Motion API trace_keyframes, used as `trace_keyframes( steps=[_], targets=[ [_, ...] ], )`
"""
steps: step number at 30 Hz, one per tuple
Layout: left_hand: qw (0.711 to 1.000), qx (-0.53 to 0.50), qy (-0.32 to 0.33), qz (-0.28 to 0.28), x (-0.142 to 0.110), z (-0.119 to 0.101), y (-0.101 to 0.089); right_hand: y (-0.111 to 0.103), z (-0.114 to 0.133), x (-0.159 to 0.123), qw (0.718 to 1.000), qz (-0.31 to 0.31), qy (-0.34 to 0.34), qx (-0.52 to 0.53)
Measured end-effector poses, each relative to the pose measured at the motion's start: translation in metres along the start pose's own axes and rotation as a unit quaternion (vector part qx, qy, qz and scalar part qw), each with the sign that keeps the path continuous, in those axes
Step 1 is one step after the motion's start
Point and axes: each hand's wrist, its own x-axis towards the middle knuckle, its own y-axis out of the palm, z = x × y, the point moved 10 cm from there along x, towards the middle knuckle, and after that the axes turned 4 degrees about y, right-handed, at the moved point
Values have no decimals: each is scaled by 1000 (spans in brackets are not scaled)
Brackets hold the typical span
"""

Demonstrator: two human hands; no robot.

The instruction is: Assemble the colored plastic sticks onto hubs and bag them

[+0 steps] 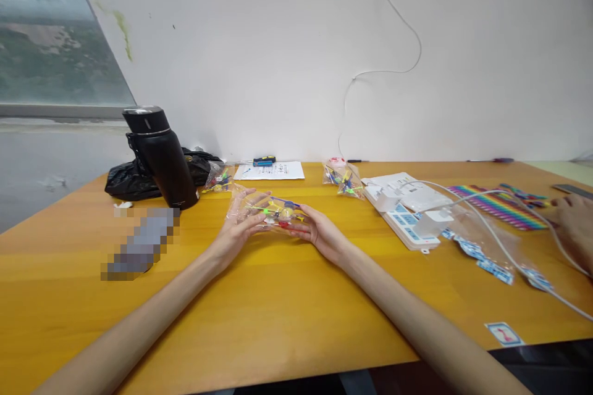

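White wall (278, 43) fills upper frame; yellow-brown wooden table (278, 321) below. Tall black cylindrical bottle (167, 166) left of centre, in front of crumpled black plastic bag (123, 180). White power strip (405, 225), chargers plugged in, right of centre. Co-worker's hand (574, 228) at right edge, grip can't be told. Left hand (233, 229) and right hand (327, 236) mid-frame, fingers curled, pinching opposite ends of clear plastic packet of small multicoloured parts (285, 214), just below frame centre. Similar clear packet (218, 179) beside bottle.
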Motion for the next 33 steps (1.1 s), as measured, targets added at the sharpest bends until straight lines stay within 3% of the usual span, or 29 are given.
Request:
trace_keyframes(
  steps=[13,24,30,33],
  targets=[
    [998,-45,-19,-29,0,2,-9,-1,5,0,999,29,23,-7],
    [999,1,27,-32,4,-10,-12,-26,9,6,993,-28,26,-110],
    [999,16,35,-39,7,-12,-17,-50,27,13,966,-91,-27,-240],
    [998,20,33,-41,8,-12,-21,-55,42,13,926,-114,-67,-352]
  ],
)
